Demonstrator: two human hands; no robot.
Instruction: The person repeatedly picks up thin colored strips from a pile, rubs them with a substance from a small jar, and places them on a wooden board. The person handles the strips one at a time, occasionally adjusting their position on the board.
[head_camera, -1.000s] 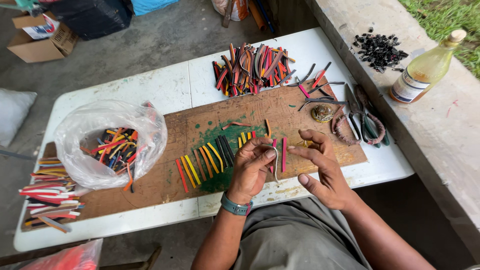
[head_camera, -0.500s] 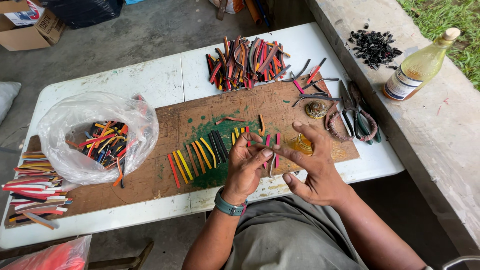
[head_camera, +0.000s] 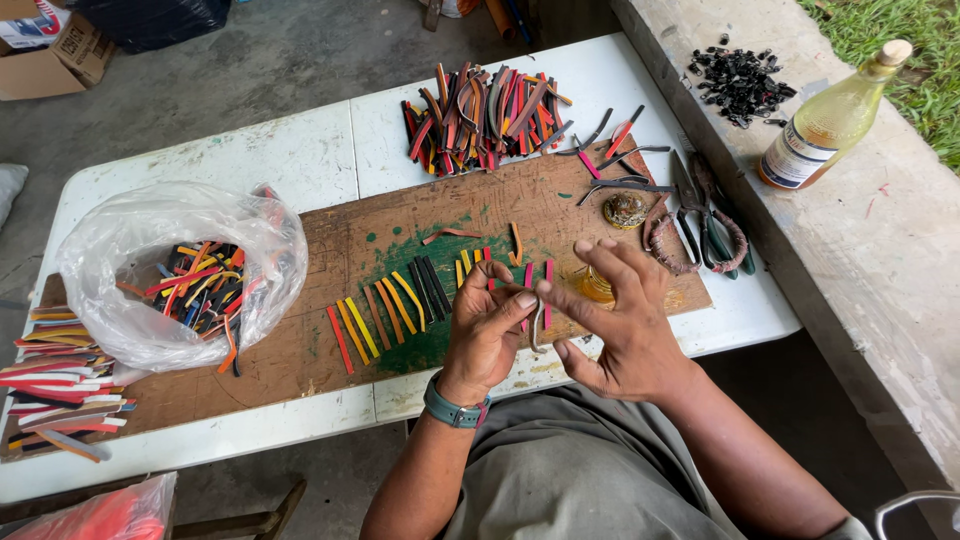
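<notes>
While both thumbs press together, the left hand (head_camera: 487, 330) and right hand (head_camera: 620, 320) pinch a bent grey strip (head_camera: 538, 325) above the wooden board (head_camera: 330, 250), close to the sorted coloured strips (head_camera: 400, 305)

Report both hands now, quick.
Left hand: closed, pinching a bent grey strip.
Right hand: thumb on the same strip, other fingers spread open.
</notes>
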